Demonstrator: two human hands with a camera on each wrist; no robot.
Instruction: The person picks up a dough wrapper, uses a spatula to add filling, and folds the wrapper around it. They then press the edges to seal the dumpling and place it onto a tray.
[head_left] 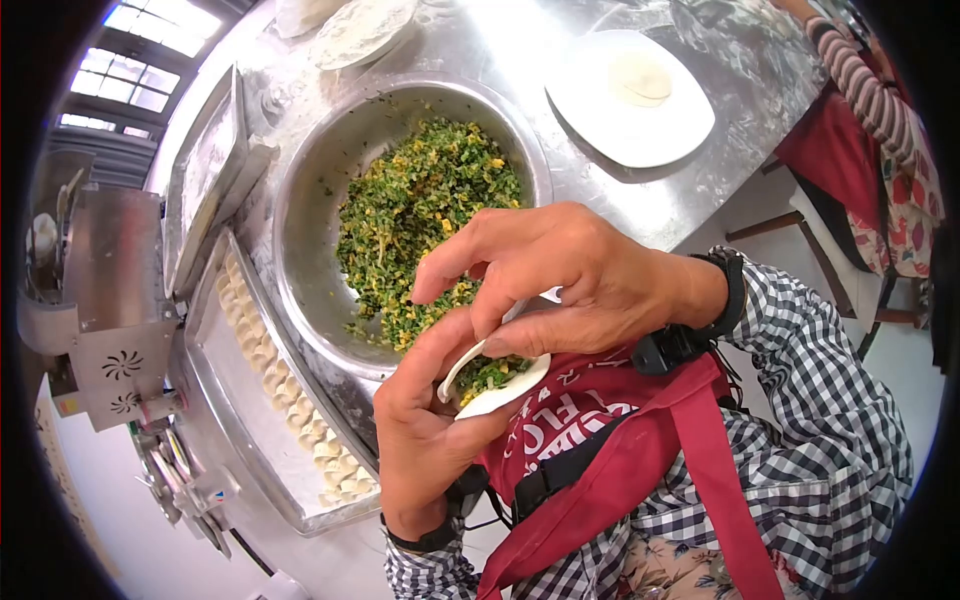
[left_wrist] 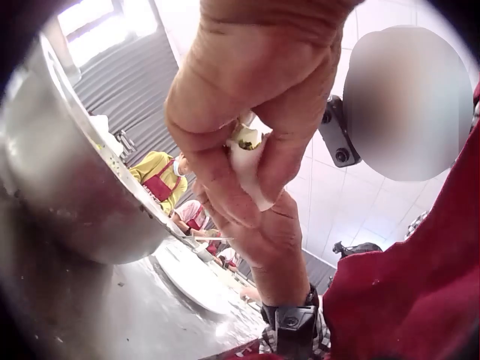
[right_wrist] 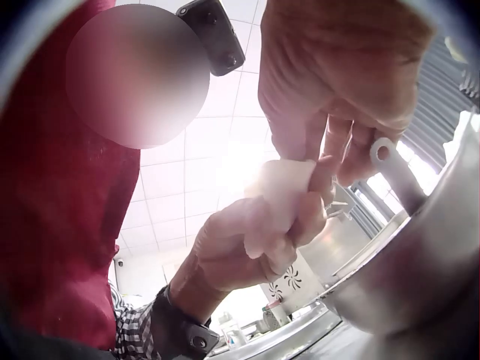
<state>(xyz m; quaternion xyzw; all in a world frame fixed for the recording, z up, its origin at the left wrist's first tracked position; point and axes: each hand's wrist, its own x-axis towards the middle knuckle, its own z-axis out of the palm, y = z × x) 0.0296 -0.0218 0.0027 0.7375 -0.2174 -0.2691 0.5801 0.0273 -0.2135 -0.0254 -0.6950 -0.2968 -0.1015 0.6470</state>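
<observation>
Left grip (head_left: 432, 412) curls round one filled wrapper (head_left: 515, 388), right grip (head_left: 585, 280) pinching its edge! One bowl (head_left: 308, 225) holds chopped greens (head_left: 425, 205); one tray (head_left: 238, 410), dumplings (head_left: 285, 388).

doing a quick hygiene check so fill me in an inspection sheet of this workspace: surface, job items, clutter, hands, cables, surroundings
Surface: metal table, streaked with white powder.
Job's things: wrapper, partly folded around green-and-yellow filling; more filling in the metal bowl; pale folded dumplings along one side of the tray; pale discs on the white plate.
Clutter: powder-covered dish and white-dusted pan near the bowl; metal handle at the bowl's rim.
Left hand: holds the wrapper.
Right hand: pinches the wrapper's edge.
Cables: thin dark cord by the left wrist; where it leads cannot be told.
Surroundings: metal machine beside the tray; another person's striped sleeve across the table.
</observation>
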